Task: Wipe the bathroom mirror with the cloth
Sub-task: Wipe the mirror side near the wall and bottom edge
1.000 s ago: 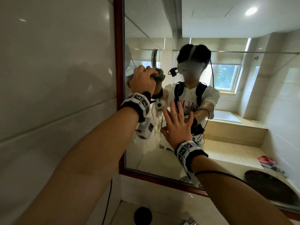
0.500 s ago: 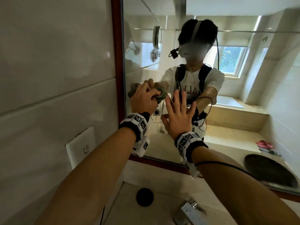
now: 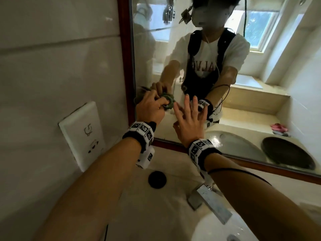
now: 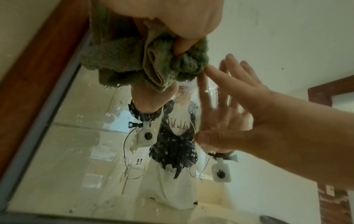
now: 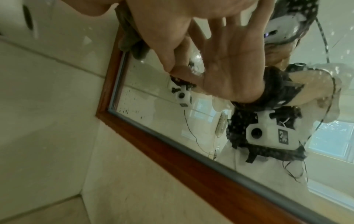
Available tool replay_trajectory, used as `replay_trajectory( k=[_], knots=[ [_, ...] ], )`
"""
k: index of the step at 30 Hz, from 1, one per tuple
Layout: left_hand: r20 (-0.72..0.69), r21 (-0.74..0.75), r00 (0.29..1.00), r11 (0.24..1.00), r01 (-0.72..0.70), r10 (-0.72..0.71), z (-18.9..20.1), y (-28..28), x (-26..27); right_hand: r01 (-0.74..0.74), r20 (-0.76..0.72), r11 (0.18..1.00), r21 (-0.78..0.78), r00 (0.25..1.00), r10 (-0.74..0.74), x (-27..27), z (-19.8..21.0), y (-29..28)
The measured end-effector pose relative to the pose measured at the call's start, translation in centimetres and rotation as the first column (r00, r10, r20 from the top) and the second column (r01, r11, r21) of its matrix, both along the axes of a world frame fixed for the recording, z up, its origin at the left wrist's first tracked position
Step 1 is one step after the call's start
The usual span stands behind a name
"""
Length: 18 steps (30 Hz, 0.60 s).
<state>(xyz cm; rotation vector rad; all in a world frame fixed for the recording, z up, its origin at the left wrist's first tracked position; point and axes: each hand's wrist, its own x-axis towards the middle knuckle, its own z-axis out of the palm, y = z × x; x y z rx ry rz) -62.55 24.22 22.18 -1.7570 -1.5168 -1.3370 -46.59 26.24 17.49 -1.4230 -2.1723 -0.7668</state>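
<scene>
Against one mirror [image 3: 173, 66], left hand [image 3: 150, 108] grips one cloth [image 3: 167, 101]; right hand [image 3: 190, 122] presses flat, fingers spread.

1. The mirror [image 3: 217, 70] hangs on the wall above the desk [image 3: 175, 164].
2. The cloth [image 3: 167, 101], in the left hand [image 3: 150, 108], lies against the mirror near its left frame.
3. The right hand [image 3: 189, 122] lies just right of the cloth.
4. The faucet [image 3: 211, 202] stands on the desk below the hands, the wall socket [image 3: 82, 134] to their left.
</scene>
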Motion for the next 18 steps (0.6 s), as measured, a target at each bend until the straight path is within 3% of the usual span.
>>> replay_trajectory(
  k=[6, 11, 15, 18],
  knots=[
    [0.038, -0.176, 0.999, 0.984, -0.03, 0.037, -3.9, -0.6, -0.9, -0.003, -0.007, 1.0, 0.024, 1.0, 0.004, -0.2, -1.5, 0.2],
    [-0.077, -0.395, 0.996, 0.916, -0.07, 0.043, -10.0, -0.9, -2.3, -0.021, -0.003, 1.0, 0.02, 1.0, 0.021, 0.0, -1.7, 0.1],
    [0.034, -0.46, 0.997, 0.887, -0.046, 0.069, -14.1, -1.1, -2.9, -0.03, 0.002, 0.999, 0.023, 1.0, 0.03, 0.2, -1.9, 0.3],
    [0.122, -0.47, 0.987, 0.882, -0.035, 0.104, -14.5, -0.7, -2.7, -0.039, 0.009, 0.999, 0.033, 0.999, 0.038, 0.3, -1.7, 0.4]
  ],
)
